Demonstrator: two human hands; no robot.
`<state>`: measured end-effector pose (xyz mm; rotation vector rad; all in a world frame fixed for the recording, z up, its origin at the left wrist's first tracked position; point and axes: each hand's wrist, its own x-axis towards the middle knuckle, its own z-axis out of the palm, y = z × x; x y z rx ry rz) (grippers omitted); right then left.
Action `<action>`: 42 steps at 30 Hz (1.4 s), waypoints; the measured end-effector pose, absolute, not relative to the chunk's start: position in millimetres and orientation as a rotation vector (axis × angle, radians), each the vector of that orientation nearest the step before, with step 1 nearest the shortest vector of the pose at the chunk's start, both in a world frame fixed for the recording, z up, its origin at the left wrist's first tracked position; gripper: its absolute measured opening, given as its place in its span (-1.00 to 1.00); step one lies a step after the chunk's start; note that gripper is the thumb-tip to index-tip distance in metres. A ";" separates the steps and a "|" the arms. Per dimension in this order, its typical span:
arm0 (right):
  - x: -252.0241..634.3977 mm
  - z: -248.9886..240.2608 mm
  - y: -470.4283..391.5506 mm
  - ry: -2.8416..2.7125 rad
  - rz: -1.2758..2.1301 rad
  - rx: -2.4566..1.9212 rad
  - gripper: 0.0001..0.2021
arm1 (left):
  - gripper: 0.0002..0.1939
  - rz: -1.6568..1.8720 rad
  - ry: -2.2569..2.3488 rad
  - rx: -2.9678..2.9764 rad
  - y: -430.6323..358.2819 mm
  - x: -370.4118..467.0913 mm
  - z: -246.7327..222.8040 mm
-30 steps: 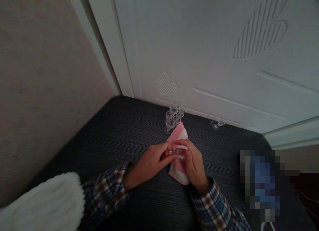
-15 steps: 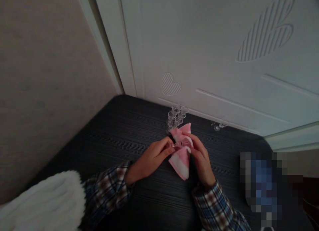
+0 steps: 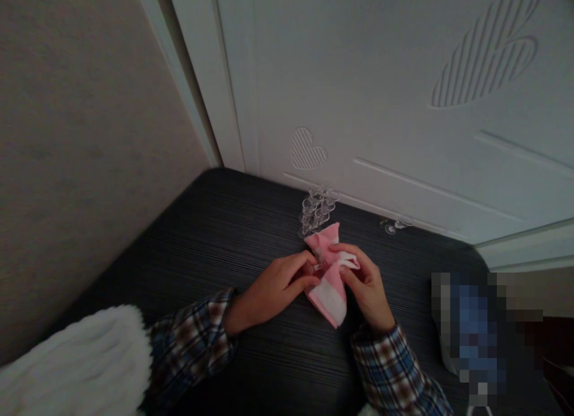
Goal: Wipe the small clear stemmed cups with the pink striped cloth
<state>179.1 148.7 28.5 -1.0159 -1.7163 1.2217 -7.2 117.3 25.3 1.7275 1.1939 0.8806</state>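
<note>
My left hand [image 3: 275, 290] pinches a small clear glass [image 3: 316, 267] by one end, near the middle of the dark table. The glass's other end runs into a pink and white cloth [image 3: 330, 290], which partly hides it. On the cloth's right side, my right hand [image 3: 365, 284] is closed, gripping the bunched cloth around the glass. Just behind the cloth stand several small clear stemmed glasses [image 3: 317, 210] in a tight cluster.
A small clear glass [image 3: 391, 228] is by the white panel [image 3: 381, 105] at the back right of the dark table [image 3: 201, 236]. White fluffy fabric [image 3: 81, 362] lies at the lower left. A blurred bluish object [image 3: 473, 332] is at the right.
My right hand has shifted slightly right and down. The cloth is bunched more tightly, with its folded edge sticking out to the right, and covers more of the glass.
</note>
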 end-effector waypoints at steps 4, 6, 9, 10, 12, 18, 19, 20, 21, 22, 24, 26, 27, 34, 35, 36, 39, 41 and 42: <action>175.6 25.3 148.5 -1.800 1.122 -1.050 -0.81 | -0.88 0.895 1.236 1.830 116.0 -6.3 21.7; 174.2 25.1 147.8 -1.834 1.081 -1.061 -0.83 | -0.86 0.893 1.238 1.905 115.6 -6.1 20.5; 172.8 27.2 146.2 -1.858 1.042 -1.093 -0.87 | -0.84 0.839 1.263 2.043 115.4 -6.7 18.4; 172.5 28.1 145.8 -1.861 1.034 -1.108 -0.87 | -0.84 0.814 1.280 2.090 115.5 -7.1 17.7; 171.9 29.8 144.9 -1.861 1.015 -1.138 -0.89 | -0.82 0.764 1.311 2.168 115.6 -8.0 16.7; 170.9 30.5 142.7 -1.834 0.989 -1.130 -0.88 | -0.85 0.756 1.258 2.105 116.0 -8.8 20.7; 171.1 29.9 142.5 -1.829 0.987 -1.114 -0.89 | -0.86 0.765 1.228 2.050 116.3 -8.6 22.0; 171.5 29.1 142.3 -1.825 0.983 -1.098 -0.89 | -0.86 0.777 1.196 1.986 116.5 -8.6 23.2; 172.1 28.3 142.2 -1.825 0.981 -1.080 -0.89 | -0.86 0.791 1.164 1.914 116.9 -8.5 24.1; 172.8 27.6 142.1 -1.829 0.977 -1.061 -0.90 | -0.85 0.810 1.136 1.835 117.3 -8.5 24.5; 173.8 26.5 141.9 -1.838 0.962 -1.012 -0.90 | -0.82 0.842 1.073 1.656 118.3 -8.9 23.7; 174.0 26.1 141.5 -1.846 0.936 -0.959 -0.88 | -0.78 0.854 0.993 1.456 119.7 -9.6 21.0; 173.8 26.1 141.1 -1.856 0.916 -0.938 -0.86 | -0.76 0.851 0.953 1.357 120.6 -10.1 19.2; 172.2 26.8 137.9 -2.053 0.712 -0.901 -0.76 | -0.73 0.969 0.942 1.087 127.5 -11.2 13.4; 172.5 27.0 137.8 -2.067 0.695 -0.907 -0.76 | -0.75 0.993 0.943 1.085 128.2 -11.0 14.1; 173.0 27.2 138.0 -2.076 0.685 -0.917 -0.76 | -0.77 1.015 0.933 1.081 128.9 -10.8 15.0; 175.1 27.1 139.3 -2.094 0.660 -0.941 -0.74 | -0.70 1.042 0.890 1.074 129.3 -10.2 18.2; 177.1 26.3 140.6 -2.110 0.642 -0.944 -0.71 | -0.67 1.027 0.893 1.080 128.6 -9.8 20.0; 178.2 25.6 141.1 -2.118 0.632 -0.944 -0.70 | -0.67 1.020 0.904 1.080 128.2 -9.7 20.5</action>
